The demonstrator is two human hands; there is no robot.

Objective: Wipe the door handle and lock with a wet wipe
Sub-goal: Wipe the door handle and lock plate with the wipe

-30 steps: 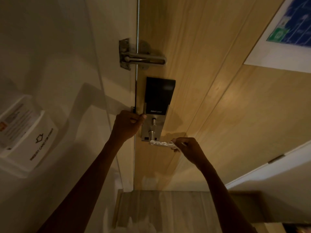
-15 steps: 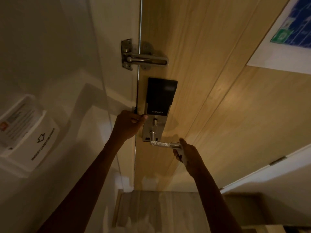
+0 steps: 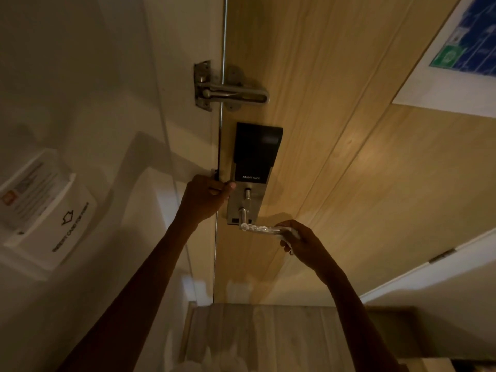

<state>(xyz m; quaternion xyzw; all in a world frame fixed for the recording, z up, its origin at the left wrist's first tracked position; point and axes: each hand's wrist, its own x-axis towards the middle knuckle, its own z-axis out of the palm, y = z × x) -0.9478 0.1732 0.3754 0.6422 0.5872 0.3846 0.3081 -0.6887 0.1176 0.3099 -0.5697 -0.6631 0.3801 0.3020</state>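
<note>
A black smart lock [image 3: 257, 149] sits on a metal plate on the wooden door [image 3: 362, 170]. Below it a shiny lever handle [image 3: 256, 229] points right. My left hand [image 3: 205, 200] grips the door edge just left of the lock plate. My right hand [image 3: 303, 242] is closed around the far end of the handle. A pale wet wipe [image 3: 293, 233] shows between its fingers and the metal; most of the wipe is hidden by the hand.
A metal swing-bar guard [image 3: 230, 92] spans the door gap above the lock. A white key-card holder [image 3: 61, 218] hangs on the left wall. An evacuation plan poster [image 3: 467, 49] is on the door at upper right. Pale wood floor [image 3: 268, 336] lies below.
My right hand slid off to the handle's tip and has come back up around its end. My left hand has stayed on the door edge.
</note>
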